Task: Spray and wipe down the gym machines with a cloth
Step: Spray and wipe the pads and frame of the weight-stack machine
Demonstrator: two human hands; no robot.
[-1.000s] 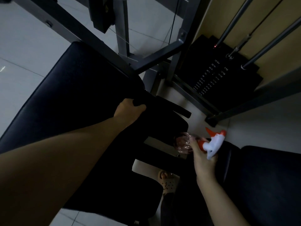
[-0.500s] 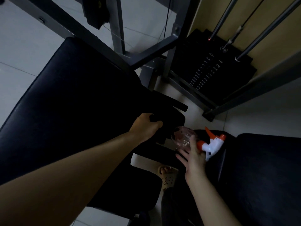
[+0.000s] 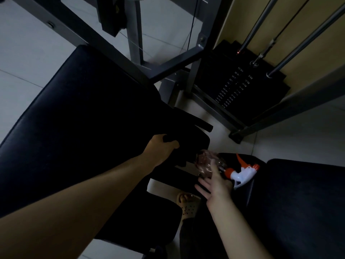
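Plainly, read the step as wiping the long pad (image 3: 84,128) of the machine, with the spray bottle (image 3: 204,161) laid down for now. Note the left grip (image 3: 162,149) at the pad's near right corner, curled round a dark wad taken to be the cloth (image 3: 169,139); cannot make out the cloth's edges against the black upholstery in this gloom. Note the right grip (image 3: 214,184) just off that same corner, splayed wide with straight fingers, holding nothing, fingertips seemingly touching the bottle's clear body. Find the bottle on its side on a second dark cushion (image 3: 308,202) to the right of the pad's corner, white and orange trigger (image 3: 242,172) turned away from the pad. To wipe well, flatten the cloth under the palm instead of bunching it, press evenly, and draw long overlapping strokes from the pad's far end back toward the near corner, missing no strip. Fold to a fresh face once damp. Mind the seams and the pad's edge, likely sweat traps. Leave the bottle clear of the stroke yet within reach for another squirt. Watch the sandalled foot (image 3: 188,204) below the pad's corner and the steel frame (image 3: 179,62) beyond the far end; avoid knocking knuckles there.
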